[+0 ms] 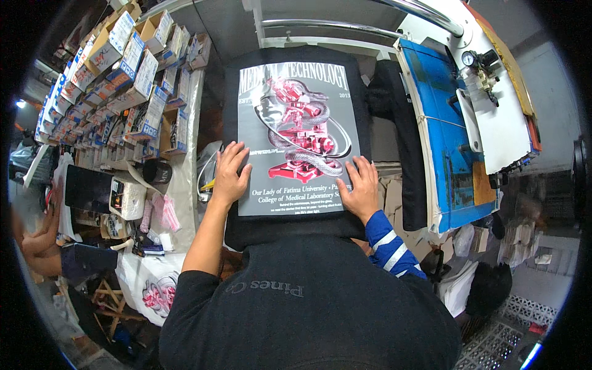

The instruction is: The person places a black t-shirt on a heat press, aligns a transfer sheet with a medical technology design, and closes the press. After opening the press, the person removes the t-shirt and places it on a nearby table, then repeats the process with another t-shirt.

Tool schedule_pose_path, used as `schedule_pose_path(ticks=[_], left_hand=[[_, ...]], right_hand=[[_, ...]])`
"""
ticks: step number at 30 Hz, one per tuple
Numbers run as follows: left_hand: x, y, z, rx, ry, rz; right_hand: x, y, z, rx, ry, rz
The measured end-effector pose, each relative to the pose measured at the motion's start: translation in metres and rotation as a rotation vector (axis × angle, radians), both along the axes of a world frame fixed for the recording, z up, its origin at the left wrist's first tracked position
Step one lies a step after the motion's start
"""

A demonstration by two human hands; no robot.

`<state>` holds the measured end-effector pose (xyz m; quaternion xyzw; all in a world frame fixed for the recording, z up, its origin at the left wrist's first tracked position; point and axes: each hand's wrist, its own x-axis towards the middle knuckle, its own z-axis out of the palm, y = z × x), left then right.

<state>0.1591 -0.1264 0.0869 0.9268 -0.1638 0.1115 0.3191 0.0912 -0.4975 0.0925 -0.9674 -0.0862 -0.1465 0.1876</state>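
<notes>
A grey print sheet lies flat on a black garment spread out in front of me. It carries a pink-red microscope with a snake coiled round it and white lettering. My left hand rests with fingers stretched at the sheet's left edge, partly on the black cloth. On the lower right corner lies my right hand, fingers spread and covering the end of a text line. A blue sleeve with pale reflective bands covers my right forearm; the left forearm is bare. Neither hand holds anything.
Stacked cardboard boxes fill the left side above a cluttered bench. To the right stands a blue panel with a pale frame, beside a white machine part with a pressure gauge. Metal rails cross the far side.
</notes>
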Motion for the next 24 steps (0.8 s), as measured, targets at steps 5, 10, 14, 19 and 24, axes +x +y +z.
schedule_pose_path(ticks=[5,10,14,19,24], left_hand=[[0.074,-0.052,0.021,0.035,-0.27,-0.07],[0.191,-0.12,0.008,0.228,-0.213,-0.079],[0.238,-0.132,-0.002,0.324,-0.196,-0.026],[0.257,-0.131,-0.003,0.373,-0.149,-0.075],[0.265,-0.129,-0.012,0.227,-0.207,-0.1]], right_hand=[[0.001,-0.001,0.0,0.012,-0.009,0.007],[0.001,-0.001,0.004,0.017,-0.008,0.013],[0.002,-0.002,0.006,0.035,0.016,0.001],[0.003,-0.002,0.009,0.049,0.051,-0.015],[0.004,-0.002,0.012,0.048,0.087,-0.015]])
